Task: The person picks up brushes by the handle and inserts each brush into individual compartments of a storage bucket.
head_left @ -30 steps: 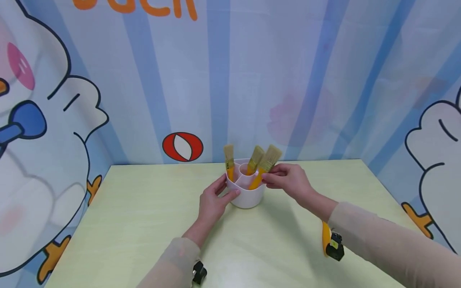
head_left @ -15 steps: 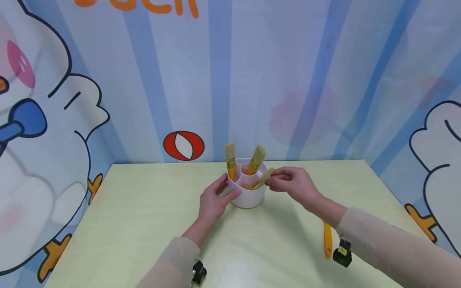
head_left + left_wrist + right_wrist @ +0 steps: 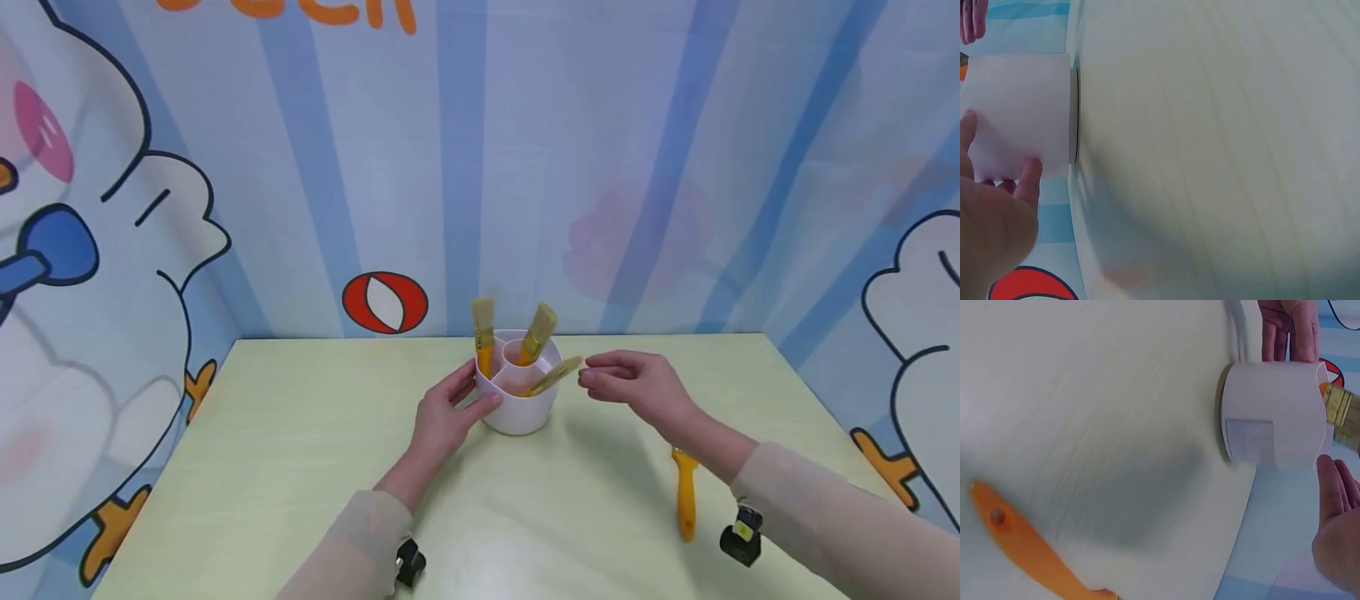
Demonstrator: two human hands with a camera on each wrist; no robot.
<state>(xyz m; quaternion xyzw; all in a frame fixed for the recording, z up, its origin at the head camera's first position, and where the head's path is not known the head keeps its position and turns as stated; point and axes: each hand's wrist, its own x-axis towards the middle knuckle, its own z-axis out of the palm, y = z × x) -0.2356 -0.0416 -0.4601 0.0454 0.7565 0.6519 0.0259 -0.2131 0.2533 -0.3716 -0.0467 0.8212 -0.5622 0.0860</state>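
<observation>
A white divided brush holder (image 3: 517,417) stands on the table, held by my left hand (image 3: 442,421) at its left side, thumb on the front wall, fingers round the left. One yellow-handled paintbrush (image 3: 483,329) stands in its left compartment. A second paintbrush (image 3: 538,335) leans right in the round centre cup. The third paintbrush (image 3: 557,375) tilts low over the right rim from the front compartment, its bristles toward my right hand. That right hand (image 3: 637,387) holds nothing; its fingertips are just right of the bristles. The left wrist view shows fingers against the holder's smooth wall (image 3: 1022,106).
Another paintbrush (image 3: 686,496) lies on the pale table (image 3: 300,450) near my right forearm, its bristle end hidden under the sleeve side; its orange handle (image 3: 1029,544) shows in the right wrist view. A printed blue-striped curtain (image 3: 517,167) rises behind the table's back edge.
My right hand has let go of the third paintbrush and moved right. That brush has tipped from upright to leaning low over the rim. My left hand stays on the holder.
</observation>
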